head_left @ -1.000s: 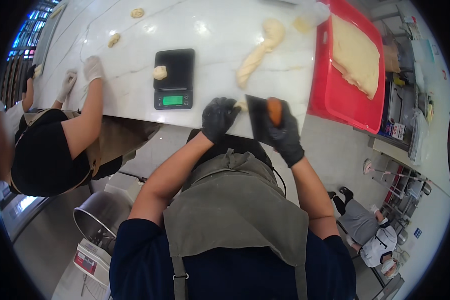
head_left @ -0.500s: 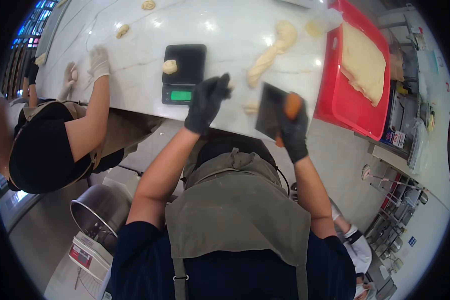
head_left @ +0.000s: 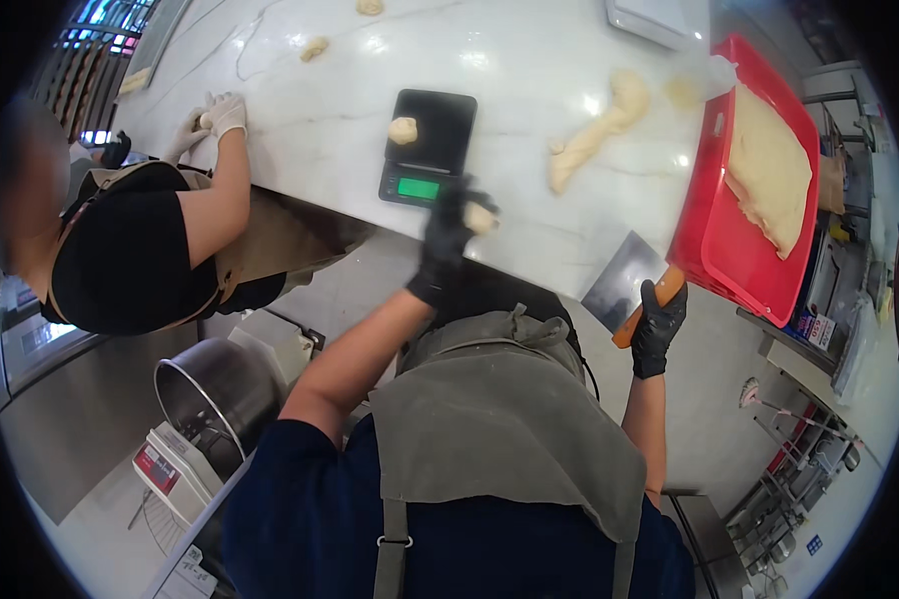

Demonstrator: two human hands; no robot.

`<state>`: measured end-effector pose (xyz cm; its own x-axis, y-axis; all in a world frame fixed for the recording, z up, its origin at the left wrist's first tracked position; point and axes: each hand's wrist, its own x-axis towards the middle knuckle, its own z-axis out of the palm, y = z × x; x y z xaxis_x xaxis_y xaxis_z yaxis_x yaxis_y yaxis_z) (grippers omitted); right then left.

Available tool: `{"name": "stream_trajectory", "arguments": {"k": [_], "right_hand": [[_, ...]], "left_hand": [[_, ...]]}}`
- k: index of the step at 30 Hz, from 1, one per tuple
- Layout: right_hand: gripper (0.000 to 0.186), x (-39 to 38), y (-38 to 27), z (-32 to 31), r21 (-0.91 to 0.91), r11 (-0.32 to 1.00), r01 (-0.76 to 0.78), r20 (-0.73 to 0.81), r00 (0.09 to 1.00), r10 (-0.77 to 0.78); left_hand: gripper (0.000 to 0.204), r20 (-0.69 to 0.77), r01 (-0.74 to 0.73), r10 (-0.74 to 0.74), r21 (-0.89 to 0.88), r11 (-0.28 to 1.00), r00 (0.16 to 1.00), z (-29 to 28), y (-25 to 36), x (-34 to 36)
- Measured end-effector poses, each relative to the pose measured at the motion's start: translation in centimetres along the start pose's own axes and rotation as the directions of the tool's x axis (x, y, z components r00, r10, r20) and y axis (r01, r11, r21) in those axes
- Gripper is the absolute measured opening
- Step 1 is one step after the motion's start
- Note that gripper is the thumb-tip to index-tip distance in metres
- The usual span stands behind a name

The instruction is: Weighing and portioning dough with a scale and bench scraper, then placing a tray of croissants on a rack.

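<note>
My left hand (head_left: 449, 240), in a black glove and blurred by motion, is closed on a small piece of dough (head_left: 481, 219) at the table's near edge. Just beyond it is a black digital scale (head_left: 445, 125) with a lit green display and a dough lump (head_left: 403, 130) on its plate. In a black glove too, my right hand (head_left: 657, 324) grips the orange handle of a bench scraper (head_left: 621, 282). The scraper's broad metal blade is tilted by the table edge. A long, twisted strip of dough (head_left: 594, 135) lies farther back on the marble tabletop.
At the right stands a red tub (head_left: 714, 225) with a large dough slab (head_left: 769, 170). Small dough pieces (head_left: 315, 49) lie at the far left. A co-worker's white-gloved hands (head_left: 215, 118) work at the left. A steel mixer bowl (head_left: 210, 394) stands behind on the left.
My left hand has taken the small dough piece off the table. My right hand has drawn the scraper away to the right, toward the red tub. The whole view has shifted.
</note>
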<state>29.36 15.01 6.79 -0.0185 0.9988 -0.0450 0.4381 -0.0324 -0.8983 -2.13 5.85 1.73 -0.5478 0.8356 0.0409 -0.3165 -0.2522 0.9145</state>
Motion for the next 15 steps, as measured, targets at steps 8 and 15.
{"name": "stream_trajectory", "arguments": {"k": [8,15], "right_hand": [[0.040,2.1,0.9,1.7,0.073,0.997,0.026,0.052,0.998,-0.030],[0.041,4.8,-3.9,4.4,-0.020,0.977,0.213,0.121,0.970,-0.209]], "left_hand": [[0.041,-0.285,0.247,0.013,0.853,0.460,0.959,-11.3,4.1,10.3],[0.030,0.505,-0.590,0.349,0.781,0.205,0.790,-4.5,5.8,14.7]]}}
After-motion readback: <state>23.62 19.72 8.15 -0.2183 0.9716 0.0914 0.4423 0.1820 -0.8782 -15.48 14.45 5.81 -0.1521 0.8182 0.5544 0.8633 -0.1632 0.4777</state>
